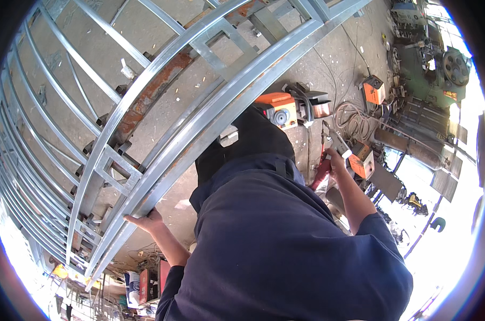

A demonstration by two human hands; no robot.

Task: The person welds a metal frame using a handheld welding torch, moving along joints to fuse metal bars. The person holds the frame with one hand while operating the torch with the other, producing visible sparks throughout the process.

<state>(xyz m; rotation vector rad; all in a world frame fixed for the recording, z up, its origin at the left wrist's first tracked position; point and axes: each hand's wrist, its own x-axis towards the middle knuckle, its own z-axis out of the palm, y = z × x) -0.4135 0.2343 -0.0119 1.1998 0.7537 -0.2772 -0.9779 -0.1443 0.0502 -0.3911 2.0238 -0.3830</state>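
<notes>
A large galvanized steel frame (178,156) of square tubes slants across the left half of the head view, raised above the concrete floor. My left hand (146,221) grips its near edge tube, thumb on top and fingers partly hidden underneath. Small square steel plates with cut-out windows (120,170) sit between the two outer tubes. To the right of my body, my right hand (337,163) is closed around a red-bodied hand-held tool (322,170). Its exact kind cannot be made out. A pale metal piece with a white end (339,145) shows beside that hand.
By my legs stands an orange machine (280,110) with a round dial. More orange units (373,91) lie among coiled hoses (352,114) at the right. Farther right are a rusty cylinder (407,146) and a green machine (431,76). Red boxes (146,285) stand at lower left.
</notes>
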